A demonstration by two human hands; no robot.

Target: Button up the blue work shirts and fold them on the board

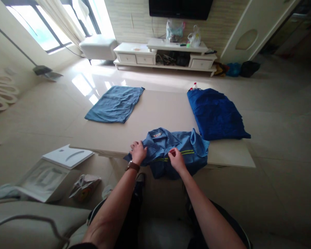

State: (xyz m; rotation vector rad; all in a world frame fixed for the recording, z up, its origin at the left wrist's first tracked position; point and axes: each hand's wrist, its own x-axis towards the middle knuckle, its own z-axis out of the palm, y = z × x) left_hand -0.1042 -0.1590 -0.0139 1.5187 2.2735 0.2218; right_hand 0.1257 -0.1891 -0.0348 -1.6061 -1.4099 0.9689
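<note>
A blue work shirt with a collar, a white neck label and yellow-green stripes lies on the near edge of the table, its lower part hanging over the side. My left hand rests on the shirt's left shoulder area with its fingers apart. Near the middle of the chest, my right hand pinches the shirt's front by the stripe. Folded light-blue cloth lies at the table's far left. To the right sits a pile of darker blue fabric.
The pale table spans the space before me. A bottle with a red cap shows behind the dark pile. On the floor at left are an opened white box and a plastic bag. A TV cabinet stands against the far wall.
</note>
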